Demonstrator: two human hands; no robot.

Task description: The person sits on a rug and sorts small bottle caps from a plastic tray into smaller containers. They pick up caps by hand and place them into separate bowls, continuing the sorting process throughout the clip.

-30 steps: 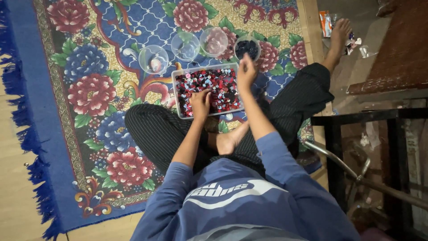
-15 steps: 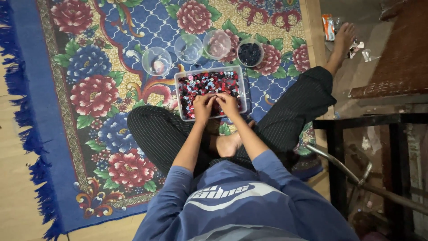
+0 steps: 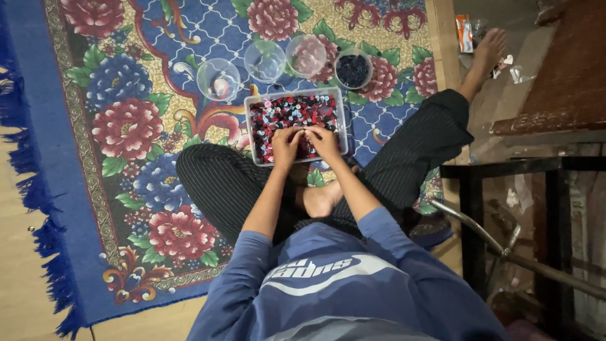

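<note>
Person sat cross-legged on a floral rug (image 3: 120, 132), seen from above; head and face out of view, torso cut off at bottom edge. Both hands were down in a clear rectangular tray (image 3: 250, 136) of small red, black & pale pieces, tray lying on the rug just in front of the shins. Left hand (image 3: 285, 141) and right hand (image 3: 324, 140) sat side by side, nearly touching, over the near half of the tray. Fingers of both were curled down into the pieces, tips hidden by the backs of the hands, so can't tell whether they were pinching anything or just resting. Pieces too small to make out by shape.

Beyond the tray, a row of four clear round bowls: one w/ a pale bit inside (image 3: 218, 79), two looking near empty (image 3: 264, 61) (image 3: 305, 55), one w/ dark pieces (image 3: 353, 68). Right foot (image 3: 489, 53) reached off the rug onto bare floor, near blurred litter.
</note>
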